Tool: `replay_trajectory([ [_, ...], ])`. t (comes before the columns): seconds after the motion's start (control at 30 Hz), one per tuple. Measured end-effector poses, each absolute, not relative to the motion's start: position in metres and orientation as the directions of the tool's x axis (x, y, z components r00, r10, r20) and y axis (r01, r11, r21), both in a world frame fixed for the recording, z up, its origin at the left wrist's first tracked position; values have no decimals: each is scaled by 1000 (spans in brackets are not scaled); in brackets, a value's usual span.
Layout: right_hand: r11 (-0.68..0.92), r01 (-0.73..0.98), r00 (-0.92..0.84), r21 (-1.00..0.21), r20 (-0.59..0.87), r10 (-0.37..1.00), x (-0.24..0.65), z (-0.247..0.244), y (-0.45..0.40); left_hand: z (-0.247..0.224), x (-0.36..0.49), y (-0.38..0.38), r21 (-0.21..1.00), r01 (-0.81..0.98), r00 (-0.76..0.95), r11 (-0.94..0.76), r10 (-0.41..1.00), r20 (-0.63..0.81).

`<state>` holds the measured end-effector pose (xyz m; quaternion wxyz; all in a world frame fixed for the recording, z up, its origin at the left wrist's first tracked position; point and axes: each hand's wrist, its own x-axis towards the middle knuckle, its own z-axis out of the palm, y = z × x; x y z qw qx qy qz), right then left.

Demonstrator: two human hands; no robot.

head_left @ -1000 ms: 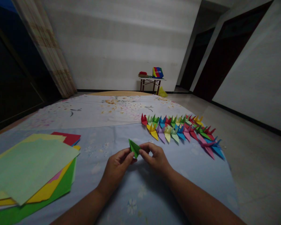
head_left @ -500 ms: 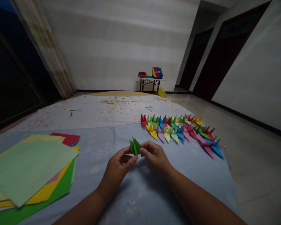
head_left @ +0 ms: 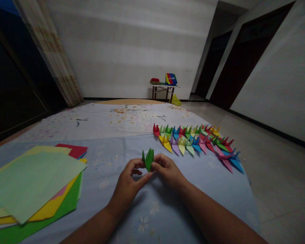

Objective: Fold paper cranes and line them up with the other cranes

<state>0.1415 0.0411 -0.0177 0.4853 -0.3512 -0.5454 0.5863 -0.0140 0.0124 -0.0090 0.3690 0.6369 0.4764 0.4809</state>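
Observation:
Between my two hands, a green folded paper piece (head_left: 149, 159) is held upright above the blue flowered cloth (head_left: 104, 169). It has narrow pointed flaps, like a part-folded origami crane. My left hand (head_left: 132, 176) pinches it from the left, with the thumb at its lower tip and fingers behind. From the right, my right hand (head_left: 166, 167) grips its edge between thumb and bent forefinger. Rows of finished paper cranes (head_left: 182, 145) in many colours stand to the right, beyond my right hand.
A stack of coloured paper sheets (head_left: 38, 179) lies at the left, pale green on top. A white flowered cloth (head_left: 96, 117) covers the far part of the table. By the wall stands a small table (head_left: 165, 85) with a striped bag (head_left: 171, 79) on it.
The green paper has turned in my fingers, so a broad pointed flap now faces me and the piece stands more upright. Both hands stay in nearly the same place.

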Motion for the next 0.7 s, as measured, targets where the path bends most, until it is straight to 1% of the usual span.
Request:
replay_trajectory([
  [0.1,37,-196,-285,-980,93,954,143,-19,43,-10,-16,13,913,265,80,-311,950,301],
  [0.2,2,-188,-280,-982,55,958,143,-20,44,-12,-17,15,928,202,59,-314,949,308],
  [0.37,-54,-183,-298,-982,3,955,141,-18,43,-10,-15,16,976,59,-23,-211,977,212],
  [0.5,-109,-169,-329,-979,-48,943,138,-11,40,-5,-13,16,991,-49,-96,-123,988,118],
  [0.6,-137,-145,-354,-980,-78,932,137,-9,37,-2,-12,14,995,-70,-69,-66,996,62],
  [0.7,-155,-121,-391,-980,-96,915,137,-10,36,-2,-11,14,997,-51,-63,-56,997,52],
])
